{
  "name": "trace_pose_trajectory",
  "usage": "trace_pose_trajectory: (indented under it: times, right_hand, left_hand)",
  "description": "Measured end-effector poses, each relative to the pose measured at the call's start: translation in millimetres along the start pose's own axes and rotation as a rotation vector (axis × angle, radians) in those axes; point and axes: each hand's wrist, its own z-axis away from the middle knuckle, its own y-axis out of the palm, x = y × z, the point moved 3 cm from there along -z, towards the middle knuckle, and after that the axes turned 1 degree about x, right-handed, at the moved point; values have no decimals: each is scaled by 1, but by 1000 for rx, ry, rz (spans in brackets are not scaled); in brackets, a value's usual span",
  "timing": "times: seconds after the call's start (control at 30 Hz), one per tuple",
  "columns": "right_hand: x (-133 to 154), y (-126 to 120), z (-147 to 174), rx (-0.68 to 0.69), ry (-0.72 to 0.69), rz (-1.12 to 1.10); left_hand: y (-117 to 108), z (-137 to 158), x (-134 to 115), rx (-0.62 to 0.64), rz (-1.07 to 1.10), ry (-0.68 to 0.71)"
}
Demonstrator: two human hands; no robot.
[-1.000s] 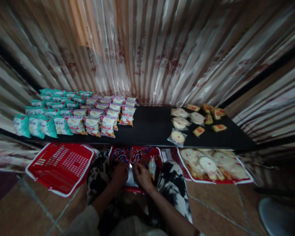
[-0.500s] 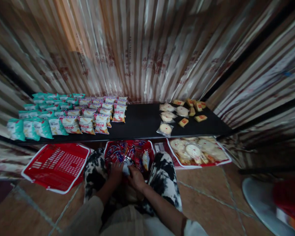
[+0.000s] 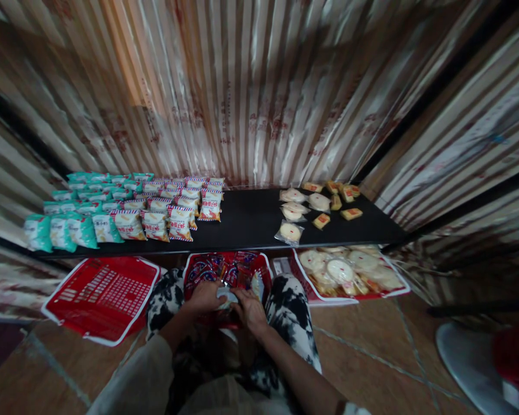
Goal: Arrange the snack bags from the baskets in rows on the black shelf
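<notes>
Between my knees, a red basket [image 3: 266,266] with a white rim holds several dark purple and red snack packets [image 3: 207,268]. Over its near side, my left hand [image 3: 205,297] and my right hand [image 3: 249,311] come together on a small pale snack bag [image 3: 227,298]. Each hand has its fingers closed on one side of the bag. My fingers cover part of it, and its print is too blurred to read. Another whitish packet [image 3: 257,283] sits at the basket's right side, by my right hand.
A black shelf [image 3: 251,222] carries rows of teal bags [image 3: 106,227] and white-and-orange bags [image 3: 155,225] at left. Round wrapped crackers [image 3: 290,231] and small yellow packets [image 3: 351,214] lie at right. Below stand a red basket [image 3: 108,294] and a filled basket [image 3: 354,300].
My hands have spread slightly apart, and more of the pale bag between them shows. The whole view has shifted a little with my head.
</notes>
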Motion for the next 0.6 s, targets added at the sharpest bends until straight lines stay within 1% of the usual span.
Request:
trace_pose_trajectory:
  times: [0.13,0.2,0.27,0.33,0.4,0.47,0.6]
  right_hand:
    - [-5,-12,-4,2,-10,-78]
    - [-8,-18,-6,1,-1,-154]
    - [-11,-24,-8,3,1,-275]
    - [-14,-30,-11,3,-1,-431]
    - [-16,-35,-14,2,-3,-588]
    - [-18,-38,-16,16,9,-730]
    - [-13,-42,-21,87,66,-957]
  left_hand:
    - [-23,-7,3,124,73,30]
    - [-34,-12,4,176,161,57]
    - [-43,-15,6,202,391,38]
    - [-50,-18,9,195,679,-8]
    - [-55,-19,11,196,906,-46]
    - [-58,-20,13,205,1042,-66]
    - [-64,-23,15,164,1207,-62]
